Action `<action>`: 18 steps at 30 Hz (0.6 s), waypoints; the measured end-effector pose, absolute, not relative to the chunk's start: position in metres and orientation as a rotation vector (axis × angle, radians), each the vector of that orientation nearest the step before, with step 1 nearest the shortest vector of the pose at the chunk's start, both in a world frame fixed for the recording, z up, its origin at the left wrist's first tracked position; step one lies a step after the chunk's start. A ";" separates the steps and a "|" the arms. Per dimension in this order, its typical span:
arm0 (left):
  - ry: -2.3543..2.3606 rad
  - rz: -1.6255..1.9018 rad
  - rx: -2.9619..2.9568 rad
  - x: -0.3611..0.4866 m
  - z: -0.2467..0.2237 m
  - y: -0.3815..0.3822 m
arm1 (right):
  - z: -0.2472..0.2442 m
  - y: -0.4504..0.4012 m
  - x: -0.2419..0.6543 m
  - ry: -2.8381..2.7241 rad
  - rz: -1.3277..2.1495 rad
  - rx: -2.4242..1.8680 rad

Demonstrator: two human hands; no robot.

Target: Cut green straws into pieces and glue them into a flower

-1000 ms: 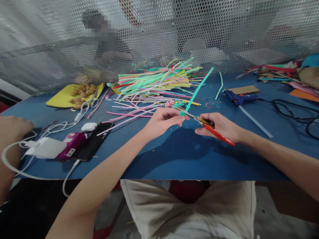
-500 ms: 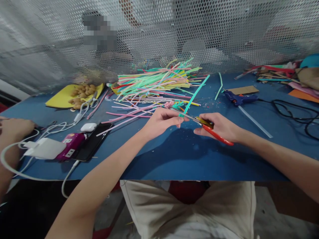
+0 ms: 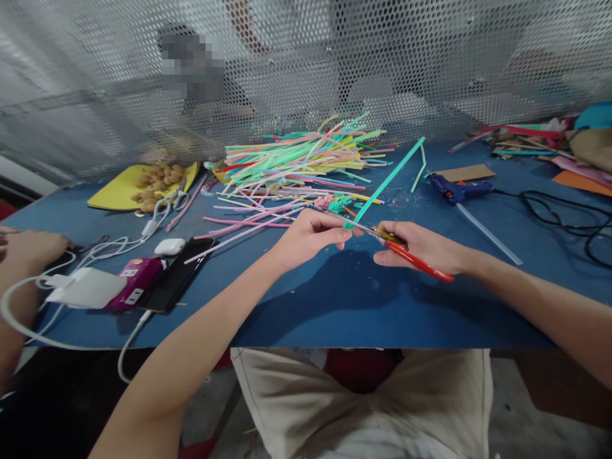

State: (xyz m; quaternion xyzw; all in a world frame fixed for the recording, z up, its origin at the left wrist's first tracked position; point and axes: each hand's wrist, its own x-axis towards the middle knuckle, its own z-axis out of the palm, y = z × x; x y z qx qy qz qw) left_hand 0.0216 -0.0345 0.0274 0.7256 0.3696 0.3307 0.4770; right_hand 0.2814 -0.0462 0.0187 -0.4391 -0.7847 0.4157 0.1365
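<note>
My left hand (image 3: 318, 234) is closed in a pinch on the lower end of a green pipe cleaner (image 3: 389, 182), which slants up and to the right. My right hand (image 3: 415, 245) grips scissors with red and yellow handles (image 3: 421, 261). Their metal blades point left and lie across the pipe cleaner's lower end, close to my left fingertips. Whether the blades are parted there is too small to tell. Just behind my left hand lie small twisted pink and green pieces (image 3: 339, 204). A big heap of pastel pipe cleaners (image 3: 296, 156) spreads behind them.
At right are a blue glue gun (image 3: 449, 189) with a glue stick and black cord, and a cardboard strip (image 3: 466, 173). At left lie a phone (image 3: 179, 277), a purple power adapter (image 3: 138, 280), white cables, and another person's hand (image 3: 36, 248). A perforated metal screen (image 3: 296, 70) stands behind.
The green pipe cleaner has tilted further to the right, its upper end now near the bent green piece by the glue gun. Both hands have barely moved.
</note>
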 end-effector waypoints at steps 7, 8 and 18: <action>0.870 0.843 1.786 0.022 0.029 -0.036 | 0.017 -0.051 0.280 -2.211 1.247 -1.212; 0.865 0.841 1.786 0.022 0.029 -0.036 | 0.016 -0.051 0.279 -2.207 1.245 -1.204; 0.845 0.849 1.808 0.018 0.028 -0.033 | 0.006 -0.048 0.275 -2.093 1.177 -1.171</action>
